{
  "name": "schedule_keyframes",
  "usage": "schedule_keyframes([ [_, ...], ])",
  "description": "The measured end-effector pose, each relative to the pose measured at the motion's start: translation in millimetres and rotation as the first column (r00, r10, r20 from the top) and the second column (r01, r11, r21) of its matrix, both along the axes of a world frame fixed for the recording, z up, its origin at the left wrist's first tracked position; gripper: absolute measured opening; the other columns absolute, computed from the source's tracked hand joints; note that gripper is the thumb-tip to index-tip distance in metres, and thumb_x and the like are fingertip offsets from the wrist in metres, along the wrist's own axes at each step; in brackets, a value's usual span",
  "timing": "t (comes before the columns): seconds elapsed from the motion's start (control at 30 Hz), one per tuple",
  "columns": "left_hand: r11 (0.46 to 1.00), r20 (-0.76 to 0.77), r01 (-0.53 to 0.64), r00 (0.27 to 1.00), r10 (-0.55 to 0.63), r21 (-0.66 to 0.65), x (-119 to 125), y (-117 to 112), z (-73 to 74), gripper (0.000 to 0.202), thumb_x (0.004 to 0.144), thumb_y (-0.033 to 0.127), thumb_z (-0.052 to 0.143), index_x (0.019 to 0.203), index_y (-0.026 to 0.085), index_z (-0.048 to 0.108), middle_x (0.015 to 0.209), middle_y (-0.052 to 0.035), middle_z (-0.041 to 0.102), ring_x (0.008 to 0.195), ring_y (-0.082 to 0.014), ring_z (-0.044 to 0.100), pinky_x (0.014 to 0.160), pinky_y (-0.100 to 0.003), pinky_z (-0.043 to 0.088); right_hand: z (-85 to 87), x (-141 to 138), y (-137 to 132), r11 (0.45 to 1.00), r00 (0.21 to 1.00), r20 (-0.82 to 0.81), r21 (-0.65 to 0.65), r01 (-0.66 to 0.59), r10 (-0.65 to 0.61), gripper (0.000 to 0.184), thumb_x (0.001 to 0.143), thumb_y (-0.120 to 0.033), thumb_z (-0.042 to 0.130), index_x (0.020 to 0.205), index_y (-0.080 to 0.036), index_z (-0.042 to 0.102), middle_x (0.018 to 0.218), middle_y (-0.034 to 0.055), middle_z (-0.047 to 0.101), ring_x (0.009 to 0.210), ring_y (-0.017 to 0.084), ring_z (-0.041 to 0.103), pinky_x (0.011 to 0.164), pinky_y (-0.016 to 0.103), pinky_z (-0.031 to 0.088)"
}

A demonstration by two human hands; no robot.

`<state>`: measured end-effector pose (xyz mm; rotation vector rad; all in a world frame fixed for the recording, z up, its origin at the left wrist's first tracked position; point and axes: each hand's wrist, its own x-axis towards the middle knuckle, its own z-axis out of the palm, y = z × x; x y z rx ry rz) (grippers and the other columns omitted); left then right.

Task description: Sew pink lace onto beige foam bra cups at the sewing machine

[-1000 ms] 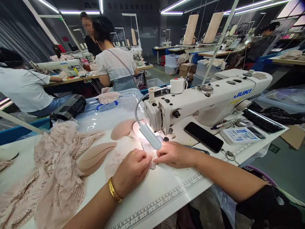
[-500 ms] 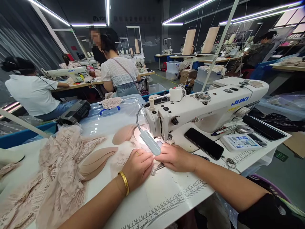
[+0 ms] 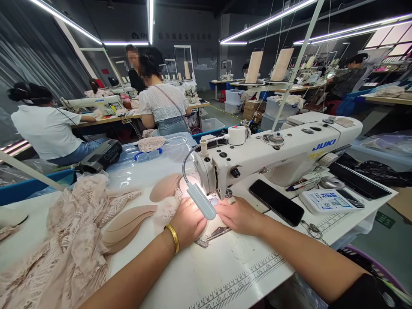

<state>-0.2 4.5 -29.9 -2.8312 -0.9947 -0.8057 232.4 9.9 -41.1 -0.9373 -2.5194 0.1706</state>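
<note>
My left hand (image 3: 189,222), with a gold bangle at the wrist, is closed on pale lace fabric (image 3: 165,213) beside the sewing machine's (image 3: 251,156) needle area. My right hand (image 3: 240,216) is closed at the same work, its fingertips just right of the lit spot; the bit between them is mostly hidden. A grey lamp (image 3: 202,201) on a bendy neck hangs over the fingers and covers part of the left hand. Behind the work lies a beige moulded cup (image 3: 164,188), and left of it several stacked beige cups (image 3: 127,227).
Heaped beige lace (image 3: 77,231) covers the table's left side. Right of the machine bed lie a black phone (image 3: 277,201) and a white-blue box (image 3: 331,200). A clear plastic bin lid (image 3: 151,159) stands behind. Other people sit or stand at machines beyond.
My left hand has turned and shifted slightly left and down, drawing apart from the right fingertips. The lace moved with it, and the view tilted up a little.
</note>
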Motion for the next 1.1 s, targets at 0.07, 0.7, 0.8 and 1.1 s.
schedule_keyframes([
  [0.07,1.0,0.002,0.0,1.0,0.0,-0.006,0,0,1.1,0.021,0.094,0.016,0.053,0.082,0.02,0.069,0.096,-0.0088,0.074,0.094,-0.027,0.068,0.086,-0.046,0.051,-1.0,0,0,1.0,1.0,-0.006,0.02,-0.003,0.003,0.02,0.083,-0.006,0.05,0.088,-0.023,0.059,0.075,0.0001,0.05,0.071,0.018,0.039,0.059,0.029,0.024],
  [0.7,0.991,-0.125,-0.127,0.985,0.121,-0.038,2,7,10.4,0.021,0.088,0.009,0.049,0.081,0.018,0.066,0.081,-0.0094,0.066,0.08,-0.027,0.061,0.076,-0.042,0.049,-3.3,-3,-7,0.998,0.997,-0.052,0.01,-0.055,0.056,0.018,0.092,-0.011,0.046,0.08,-0.02,0.056,0.08,0.0026,0.056,0.074,0.018,0.047,0.061,0.029,0.031],
  [0.8,0.987,-0.043,-0.15,0.988,0.147,-0.064,-9,-7,11.9,0.026,0.089,0.005,0.043,0.091,0.017,0.066,0.083,-0.0093,0.068,0.079,-0.0249,0.064,0.073,-0.039,0.053,1.0,-10,-17,0.98,0.972,-0.233,-0.196,-0.035,-0.012,0.019,0.098,-0.02,0.046,0.081,-0.021,0.055,0.079,0.0015,0.059,0.073,0.017,0.052,0.068,0.031,0.039],
  [1.1,0.224,0.512,0.49,0.601,0.614,-0.843,0,-164,2.8,0.053,0.089,0.06,0.068,0.125,0.021,0.062,0.11,-0.0141,0.076,0.101,-0.0293,0.074,0.092,-0.047,0.059,22.8,-65,-74,0.464,0.592,-0.645,-0.762,-0.452,-0.483,0.06,0.081,-0.037,0.075,0.132,-0.022,0.05,0.075,-0.0053,0.057,0.073,0.016,0.059,0.066,0.028,0.043],
])
